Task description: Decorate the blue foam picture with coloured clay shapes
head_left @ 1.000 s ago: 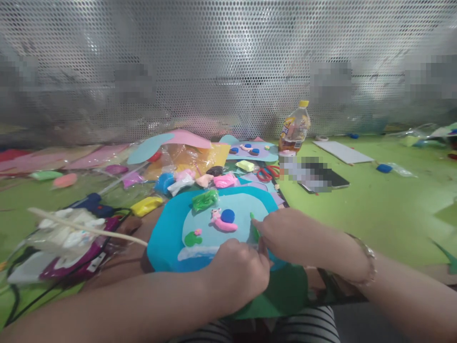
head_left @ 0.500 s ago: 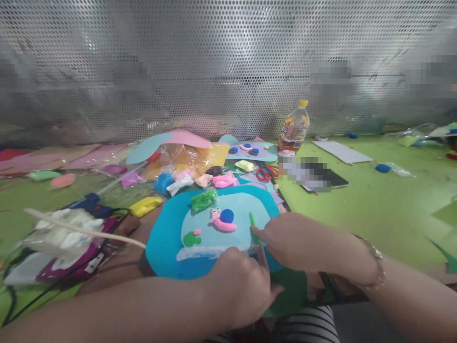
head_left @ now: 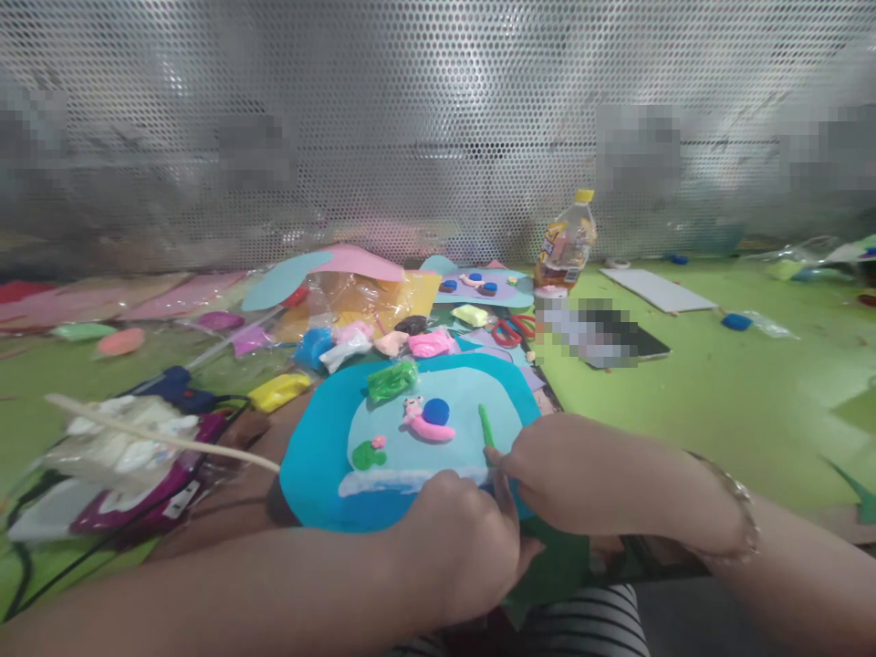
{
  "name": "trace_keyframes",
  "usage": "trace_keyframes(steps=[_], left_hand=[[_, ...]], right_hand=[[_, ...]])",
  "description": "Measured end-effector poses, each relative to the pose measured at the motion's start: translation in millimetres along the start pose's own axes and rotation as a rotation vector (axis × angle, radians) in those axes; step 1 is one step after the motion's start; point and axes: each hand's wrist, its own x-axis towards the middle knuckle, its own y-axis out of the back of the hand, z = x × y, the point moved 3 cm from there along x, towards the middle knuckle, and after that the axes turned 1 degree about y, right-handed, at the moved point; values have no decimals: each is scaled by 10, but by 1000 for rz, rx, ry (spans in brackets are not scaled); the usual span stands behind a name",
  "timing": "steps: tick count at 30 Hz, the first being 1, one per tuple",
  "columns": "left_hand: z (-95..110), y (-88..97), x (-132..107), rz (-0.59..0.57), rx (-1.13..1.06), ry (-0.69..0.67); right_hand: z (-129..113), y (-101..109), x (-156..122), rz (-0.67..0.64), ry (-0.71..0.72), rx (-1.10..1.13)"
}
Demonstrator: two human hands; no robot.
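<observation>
A blue foam board [head_left: 311, 465] with a light blue oval lies in front of me. On it sit a pink and blue clay snail [head_left: 430, 422], a small green lily pad [head_left: 368, 453] and a thin green clay strip [head_left: 485, 425]. My right hand [head_left: 581, 474] pinches the lower end of that green strip at the board's right side. My left hand [head_left: 462, 547] is closed at the board's near edge, touching the right hand; what its fingers grip is hidden. A crumpled green clay packet [head_left: 391, 380] rests at the board's far edge.
Packets of coloured clay [head_left: 430, 344], red scissors [head_left: 512, 331], a second foam piece [head_left: 483, 290], a drink bottle [head_left: 565, 245] and a phone [head_left: 620, 344] lie behind the board. A bag with a wooden stick [head_left: 130, 443] sits left. A perforated metal wall [head_left: 438, 128] closes the back.
My right hand has slid down the green strip toward me, leaving more of it showing. The left hand has shifted slightly nearer. The board is almost unmoved.
</observation>
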Motion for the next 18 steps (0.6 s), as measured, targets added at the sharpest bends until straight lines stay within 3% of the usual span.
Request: trace_keyframes(steps=[5, 12, 18], left_hand=[[28, -3, -19, 76, 78, -26], [28, -7, -23, 89, 28, -122], [29, -19, -10, -17, -38, -164]], right_hand=[[-10, 38, -8, -6, 2, -2], [-10, 25, 7, 46, 30, -28], [-10, -7, -7, -14, 26, 8]])
